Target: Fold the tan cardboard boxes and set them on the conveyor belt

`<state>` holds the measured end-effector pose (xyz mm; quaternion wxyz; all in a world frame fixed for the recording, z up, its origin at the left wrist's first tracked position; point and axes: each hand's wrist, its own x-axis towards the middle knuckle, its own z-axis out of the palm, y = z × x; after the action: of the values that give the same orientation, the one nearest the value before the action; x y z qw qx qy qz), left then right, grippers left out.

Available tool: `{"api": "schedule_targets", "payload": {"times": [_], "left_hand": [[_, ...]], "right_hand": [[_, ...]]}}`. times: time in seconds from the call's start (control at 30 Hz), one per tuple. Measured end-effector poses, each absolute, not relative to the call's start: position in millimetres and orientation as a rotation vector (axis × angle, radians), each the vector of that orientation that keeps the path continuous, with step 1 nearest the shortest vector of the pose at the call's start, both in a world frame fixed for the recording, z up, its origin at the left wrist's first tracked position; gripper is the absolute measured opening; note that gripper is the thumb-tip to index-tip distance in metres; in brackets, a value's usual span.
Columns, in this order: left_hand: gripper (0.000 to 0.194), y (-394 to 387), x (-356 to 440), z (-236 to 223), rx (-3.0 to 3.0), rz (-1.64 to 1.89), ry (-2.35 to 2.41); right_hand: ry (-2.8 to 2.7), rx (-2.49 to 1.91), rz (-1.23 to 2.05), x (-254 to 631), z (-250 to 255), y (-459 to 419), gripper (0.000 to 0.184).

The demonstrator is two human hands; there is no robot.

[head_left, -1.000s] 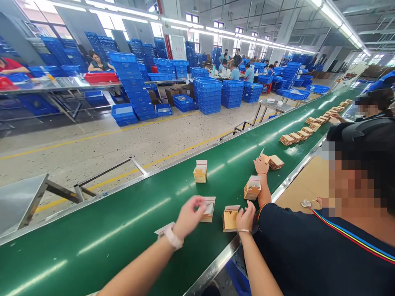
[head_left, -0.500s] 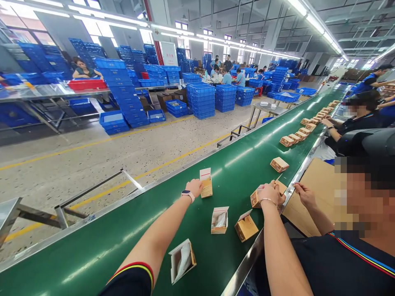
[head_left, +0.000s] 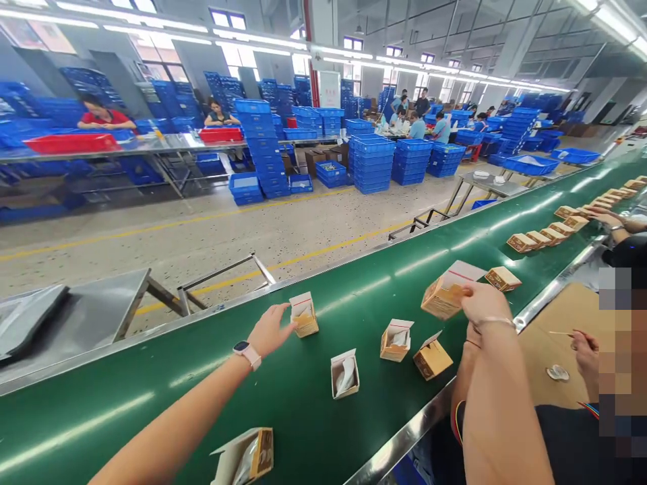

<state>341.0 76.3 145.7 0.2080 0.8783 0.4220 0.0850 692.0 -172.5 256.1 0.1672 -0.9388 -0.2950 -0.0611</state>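
Observation:
My left hand [head_left: 269,332], with a watch on its wrist, reaches over the green belt. Its fingers are spread beside a small upright carton [head_left: 305,327] with a raised flap; the fingertips are at its left side, and I cannot tell if they touch. In my right hand [head_left: 484,304], which wears a bracelet, a brown-and-white carton [head_left: 441,298] is gripped by its right side, its flap raised and the carton tilted above the belt. Nearer me stand open cartons with pale wrapped contents, including one [head_left: 345,374] in the middle and another [head_left: 397,341] to its right.
The green conveyor belt [head_left: 202,397] runs diagonally, edged by a metal rail [head_left: 404,431]. A row of cartons [head_left: 548,234] sits farther along. A co-worker's hand [head_left: 586,357] at the right holds a thin stick over cardboard [head_left: 546,337]. Their other arm passes beneath my right arm.
My right hand has lifted a carton and carried it away from the rail. The left hand's fingers have spread beside the upright carton. The view has swung left.

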Motion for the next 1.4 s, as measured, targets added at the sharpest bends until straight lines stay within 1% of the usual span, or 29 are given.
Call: {"api": "schedule_targets", "payload": {"times": [0.03,0.1,0.13,0.2,0.27,0.3,0.4,0.43,0.57,0.67,0.73,0.77,0.83,0.9,0.97,1.0,1.03,1.13,1.17,1.23,1.27,1.33,1.4], "left_hand": [[0.040,62,336,155,2.401,0.399,1.106],[0.033,23,328,170,2.332,0.600,0.874],[0.029,-1,326,175,2.289,0.650,0.751],[0.024,-50,325,175,2.205,0.602,0.500],[0.025,-94,332,159,2.100,0.485,0.385],[0.029,-112,337,146,2.039,0.435,0.398],[0.049,-148,350,95,1.898,0.352,0.527],[0.053,-154,352,78,1.881,0.349,0.560],[0.056,-158,342,24,1.904,0.444,0.617],[0.057,-147,333,3,1.958,0.531,0.592],[0.052,-137,333,-4,2.038,0.509,0.490],[0.050,-131,336,-6,2.078,0.481,0.439],[0.048,-121,344,-6,2.129,0.439,0.394],[0.047,-115,354,-2,2.155,0.421,0.392],[0.043,-111,364,5,2.192,0.396,0.408],[0.039,-111,369,9,2.212,0.373,0.427],[0.036,-111,374,13,2.227,0.346,0.455],[0.024,-113,390,21,2.218,0.271,0.526],[0.020,-115,397,22,2.192,0.274,0.544],[0.015,-117,411,21,2.089,0.348,0.630],[0.013,-118,419,19,2.007,0.407,0.705],[0.005,-120,435,15,1.794,0.486,0.864],[0.014,-121,448,12,1.629,0.469,0.934]], "right_hand": [[-0.886,-2.612,-0.174,679,268,-180,0.014],[-1.080,-2.399,-0.169,649,282,-198,0.016],[-1.178,-2.289,-0.165,633,283,-207,0.016],[-1.319,-2.148,-0.147,602,271,-217,0.017],[-1.405,-2.127,-0.150,578,239,-219,0.017],[-1.447,-2.140,-0.165,568,217,-219,0.019],[-1.626,-2.145,-0.215,540,147,-218,0.027],[-1.676,-2.120,-0.224,531,126,-221,0.029],[-1.710,-1.901,-0.205,499,65,-245,0.031],[-1.589,-1.723,-0.091,486,37,-261,0.027],[-1.376,-1.688,-0.008,486,21,-265,0.020],[-1.239,-1.701,0.035,487,13,-264,0.019],[-1.026,-1.752,0.142,493,-1,-259,0.029],[-1.008,-1.787,0.258,500,-10,-252,0.044],[-1.099,-1.808,0.316,507,-13,-246,0.052],[-1.130,-1.822,0.319,511,-13,-243,0.053],[-1.142,-1.837,0.315,514,-11,-241,0.049],[-1.075,-1.854,0.315,520,-6,-233,0.026],[-0.992,-1.852,0.312,522,-5,-230,0.029],[-0.766,-1.855,0.290,523,-6,-223,0.046],[-0.651,-1.865,0.268,523,-7,-219,0.051],[-0.462,-1.900,0.199,523,-12,-213,0.052],[-0.316,-1.917,0.132,523,-18,-209,0.047]]}}
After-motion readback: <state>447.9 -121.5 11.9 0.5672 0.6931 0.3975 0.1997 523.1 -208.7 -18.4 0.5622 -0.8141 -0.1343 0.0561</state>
